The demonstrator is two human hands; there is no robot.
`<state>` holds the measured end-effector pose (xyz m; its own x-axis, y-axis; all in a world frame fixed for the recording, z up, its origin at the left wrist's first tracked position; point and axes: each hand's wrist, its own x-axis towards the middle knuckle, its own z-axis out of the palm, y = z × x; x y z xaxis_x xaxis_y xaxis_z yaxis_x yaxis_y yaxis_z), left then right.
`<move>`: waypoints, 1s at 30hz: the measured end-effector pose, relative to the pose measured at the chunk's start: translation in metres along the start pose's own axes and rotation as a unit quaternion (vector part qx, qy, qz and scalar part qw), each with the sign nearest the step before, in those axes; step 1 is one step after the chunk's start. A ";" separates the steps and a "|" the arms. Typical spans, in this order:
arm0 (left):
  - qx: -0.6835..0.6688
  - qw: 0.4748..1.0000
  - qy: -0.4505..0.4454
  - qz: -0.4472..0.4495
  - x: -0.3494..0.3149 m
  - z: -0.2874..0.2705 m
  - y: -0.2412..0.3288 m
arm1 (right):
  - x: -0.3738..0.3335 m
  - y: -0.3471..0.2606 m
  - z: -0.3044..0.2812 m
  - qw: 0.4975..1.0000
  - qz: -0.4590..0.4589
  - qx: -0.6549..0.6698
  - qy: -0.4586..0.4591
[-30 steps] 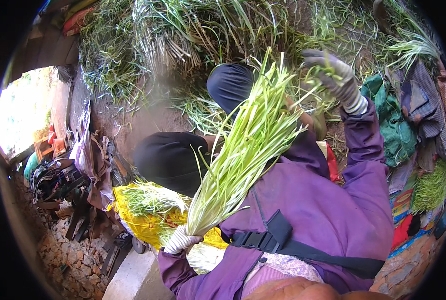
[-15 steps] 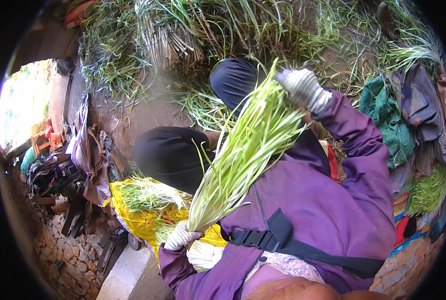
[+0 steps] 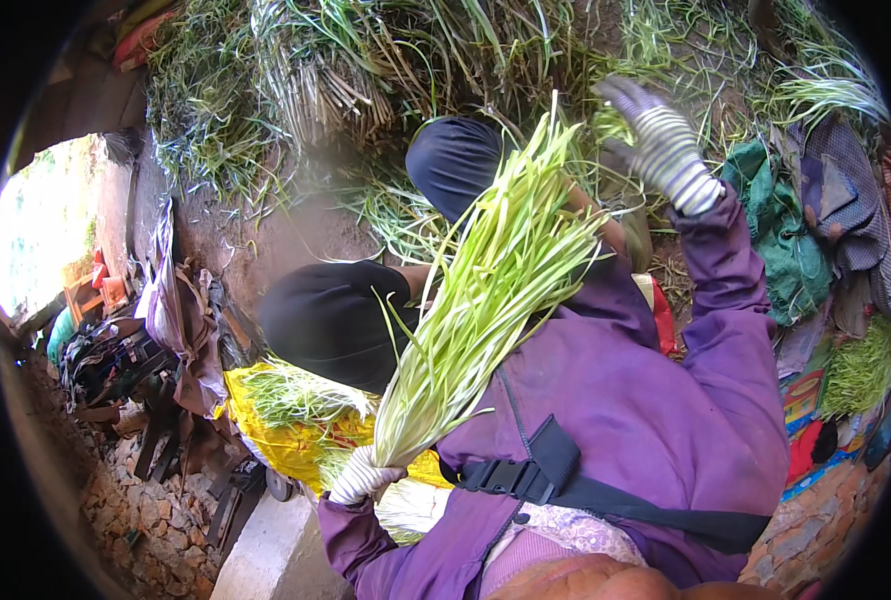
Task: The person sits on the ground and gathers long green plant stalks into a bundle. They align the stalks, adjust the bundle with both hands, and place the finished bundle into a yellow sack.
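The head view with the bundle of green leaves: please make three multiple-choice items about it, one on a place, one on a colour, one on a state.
1. Where does the left hand grip the bundle of green leaves?
A. at its pale lower end
B. at its leaf tips
C. nowhere

2. What colour is the sheet under the loose greens at lower left?
A. blue
B. yellow
C. white

3. How is the right hand?
A. closed round the bundle
B. open, raised beside the leaf tips
C. flat on the ground

Answers:
1 A, the gloved fist closes round the whitish stem end.
2 B, the sheet is bright yellow.
3 B, the striped glove's fingers are spread, holding nothing.
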<state>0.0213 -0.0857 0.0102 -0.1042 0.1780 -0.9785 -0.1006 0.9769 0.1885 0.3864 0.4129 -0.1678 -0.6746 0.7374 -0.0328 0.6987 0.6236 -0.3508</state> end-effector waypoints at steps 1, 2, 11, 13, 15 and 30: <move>-0.008 1.000 -0.010 0.003 0.000 0.000 -0.001 | 0.002 -0.016 -0.005 0.984 -0.122 0.102 0.083; 0.000 1.000 -0.003 0.000 0.001 0.000 -0.002 | 0.006 -0.031 -0.005 0.983 -0.139 0.102 0.064; -0.016 1.000 0.011 0.013 -0.001 0.007 -0.008 | 0.079 -0.057 0.048 0.917 -0.117 0.309 -0.225; -0.014 1.000 0.007 0.019 -0.001 0.008 -0.006 | 0.079 -0.049 0.049 0.908 -0.180 0.321 -0.199; -0.005 1.000 0.006 0.014 0.001 0.007 -0.005 | 0.070 -0.046 0.050 0.933 -0.129 0.259 -0.213; -0.079 0.997 -0.005 0.017 0.006 0.021 0.015 | 0.069 -0.044 0.116 0.983 0.015 -0.003 -0.182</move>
<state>0.0401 -0.0671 0.0059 -0.1010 0.2125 -0.9719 -0.2523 0.9395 0.2316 0.2812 0.4061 -0.2634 -0.6942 0.6142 -0.3753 0.7195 0.6056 -0.3399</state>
